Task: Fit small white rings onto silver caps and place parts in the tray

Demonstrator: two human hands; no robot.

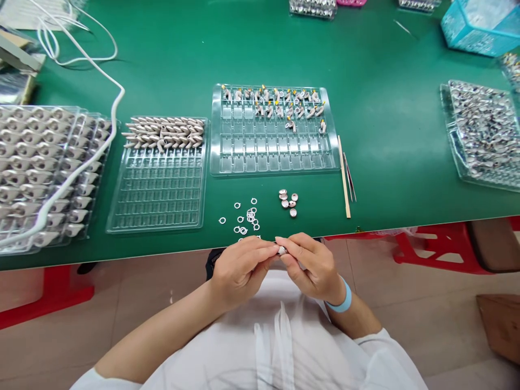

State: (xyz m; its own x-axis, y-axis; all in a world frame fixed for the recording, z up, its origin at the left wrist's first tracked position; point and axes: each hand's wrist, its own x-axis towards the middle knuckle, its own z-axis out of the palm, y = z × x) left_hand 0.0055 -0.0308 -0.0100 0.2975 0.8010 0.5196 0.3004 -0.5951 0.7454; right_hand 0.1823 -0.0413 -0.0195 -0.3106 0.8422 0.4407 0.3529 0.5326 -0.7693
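My left hand (244, 268) and my right hand (311, 265) meet at the table's front edge. Both pinch a small silvery-white part (281, 250) between their fingertips, which cover most of it, so its exact kind is hidden. Just beyond my left hand lie several loose white rings (250, 215) with small tabs. Several round metal caps (293, 204) sit in a cluster past my right hand. Farther back, a clear compartment tray (244, 162) holds several small pale parts with yellow tips (278, 110) in its upper rows.
A wooden stick (344, 179) and tweezers (350, 179) lie right of the middle tray. Left is a clear tray (158, 208) partly filled with pale pointed parts (162, 132), beside stacked full trays (36, 162) crossed by a white cable (99, 154). Another filled tray (485, 130) and a blue basket (467, 35) stand right.
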